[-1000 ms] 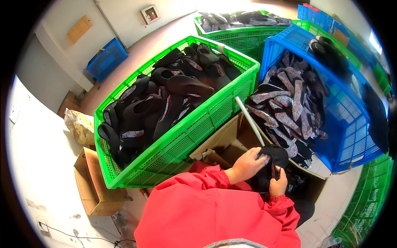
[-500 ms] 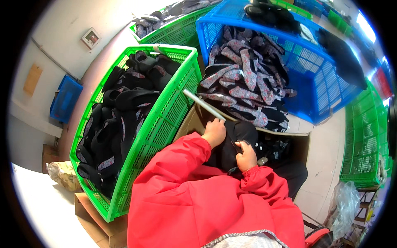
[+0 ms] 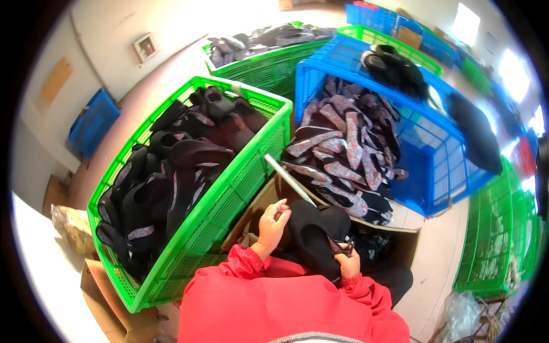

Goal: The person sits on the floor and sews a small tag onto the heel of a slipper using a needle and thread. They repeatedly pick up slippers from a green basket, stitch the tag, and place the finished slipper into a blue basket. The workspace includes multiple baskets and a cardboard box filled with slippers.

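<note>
A black soft shoe upper [image 3: 314, 231] with an oval opening lies in front of me, above my lap. My right hand [image 3: 347, 264] pinches its right edge, where a bit of patterned lining shows; a small dark thing by the fingertips is too small to make out. My left hand [image 3: 273, 226] is off the upper, to its left, with loosely bent fingers and nothing in them. Just beyond, a pale rod [image 3: 289, 178] slants down toward the upper, which hides its lower end. An open cardboard box [image 3: 394, 233] with dark pieces inside stands under my hands.
A green crate [image 3: 229, 188] full of black shoe uppers stands at my left. Ahead, a blue crate [image 3: 437, 166] lies tipped beside a heap of patterned pieces [image 3: 349, 143], with black shoes [image 3: 394, 68] on top. Green crates [image 3: 486, 240] stand at right, near a plastic bag [image 3: 457, 314].
My left hand has let go of the upper near the rod and moved left. The upper's opening now faces up. My right hand still grips its edge. The view has tilted up.
</note>
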Tool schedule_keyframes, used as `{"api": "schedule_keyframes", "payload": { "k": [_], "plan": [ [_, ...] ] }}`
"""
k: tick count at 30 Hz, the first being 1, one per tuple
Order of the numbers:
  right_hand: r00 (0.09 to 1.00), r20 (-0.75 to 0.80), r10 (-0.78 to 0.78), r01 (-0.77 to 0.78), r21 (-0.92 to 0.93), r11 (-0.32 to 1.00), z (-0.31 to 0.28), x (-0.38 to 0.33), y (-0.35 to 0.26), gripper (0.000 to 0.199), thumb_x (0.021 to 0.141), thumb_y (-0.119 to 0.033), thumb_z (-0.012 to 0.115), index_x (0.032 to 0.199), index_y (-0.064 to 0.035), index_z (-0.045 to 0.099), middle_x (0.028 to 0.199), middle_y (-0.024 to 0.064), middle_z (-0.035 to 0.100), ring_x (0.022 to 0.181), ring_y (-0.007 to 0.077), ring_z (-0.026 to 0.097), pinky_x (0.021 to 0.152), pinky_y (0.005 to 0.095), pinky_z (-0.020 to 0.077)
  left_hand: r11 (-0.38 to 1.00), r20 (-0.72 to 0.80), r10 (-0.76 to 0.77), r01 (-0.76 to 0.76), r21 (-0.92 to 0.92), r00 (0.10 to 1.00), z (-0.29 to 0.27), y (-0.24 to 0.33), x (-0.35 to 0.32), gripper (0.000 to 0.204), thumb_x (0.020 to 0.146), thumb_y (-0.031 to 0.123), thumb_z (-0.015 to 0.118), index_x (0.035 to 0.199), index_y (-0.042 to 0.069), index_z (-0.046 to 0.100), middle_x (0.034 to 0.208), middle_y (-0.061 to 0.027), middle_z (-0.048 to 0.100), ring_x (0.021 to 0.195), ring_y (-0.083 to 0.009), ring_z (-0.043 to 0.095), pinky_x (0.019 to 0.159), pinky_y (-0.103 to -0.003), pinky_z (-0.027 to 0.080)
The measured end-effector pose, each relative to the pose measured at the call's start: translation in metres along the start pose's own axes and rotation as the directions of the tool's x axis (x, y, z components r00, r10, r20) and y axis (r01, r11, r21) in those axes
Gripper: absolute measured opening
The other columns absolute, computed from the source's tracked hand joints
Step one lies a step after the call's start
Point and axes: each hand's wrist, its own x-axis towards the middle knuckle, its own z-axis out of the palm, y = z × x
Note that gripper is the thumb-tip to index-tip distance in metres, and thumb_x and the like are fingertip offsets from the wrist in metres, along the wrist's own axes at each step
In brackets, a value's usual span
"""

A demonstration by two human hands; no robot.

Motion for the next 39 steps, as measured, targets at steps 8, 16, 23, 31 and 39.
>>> {"api": "schedule_keyframes", "payload": {
  "k": [8,16,23,31,39],
  "plan": [
    [0.942,0.307,0.137,-0.141,-0.011,0.99,0.021,0.016,0.002,0.026,0.073,0.002,0.055,0.095,0.0005,0.068,0.084,0.0007,0.065,0.073,0.0103,0.058,0.067,0.0242,0.0454,0.423,0.422,-0.193,0.463,-0.779,0.886,-0.019,0.053,-0.01,0.067,0.092,0.026,0.065,0.149,0.008,0.035,0.139,-0.0108,0.052,0.126,-0.0243,0.052,0.109,-0.04,0.04],
    [0.773,0.528,0.351,-0.293,-0.193,0.936,0.071,0.033,-0.03,0.02,0.063,0.003,0.06,0.083,0.0009,0.067,0.075,0.0086,0.07,0.061,0.0183,0.065,0.06,0.0287,0.0518,0.532,0.436,-0.007,0.372,-0.76,0.9,-0.058,0.099,-0.014,0.086,0.087,0.031,0.068,0.156,0.011,0.021,0.14,-0.0145,0.047,0.13,-0.0261,0.048,0.111,-0.04,0.036],
    [0.708,0.62,0.337,-0.216,-0.264,0.94,0.103,0.052,-0.041,0.029,0.07,0.01,0.061,0.097,0.0036,0.069,0.084,0.009,0.071,0.069,0.0165,0.067,0.066,0.0283,0.0534,0.749,0.239,-0.056,0.199,-0.633,0.969,-0.092,0.116,-0.013,0.071,0.083,0.018,0.068,0.146,0.011,0.038,0.12,-0.0065,0.053,0.113,-0.016,0.053,0.101,-0.032,0.042],
    [0.562,0.827,-0.01,0.203,-0.127,0.971,0.139,0.06,-0.056,0.032,0.091,-0.014,0.069,0.117,0.0033,0.063,0.114,0.0148,0.067,0.104,0.0232,0.065,0.094,0.0341,0.0489,0.622,-0.195,-0.308,0.042,-0.782,0.931,-0.121,0.111,-0.004,0.029,0.091,0.0,0.062,0.116,0.011,0.052,0.086,-0.0087,0.061,0.075,-0.0201,0.065,0.065,-0.034,0.056],
    [0.733,0.626,-0.267,0.36,-0.024,0.933,0.169,0.062,-0.078,0.015,0.087,0.001,0.063,0.102,0.002,0.068,0.102,0.0095,0.067,0.09,0.0134,0.06,0.081,0.026,0.0467,0.596,-0.347,-0.404,-0.044,-0.802,0.847,-0.146,0.117,0.018,0.019,0.085,0.01,0.067,0.101,0.012,0.057,0.086,-0.0052,0.058,0.08,-0.0202,0.06,0.075,-0.039,0.052]
  ]
}}
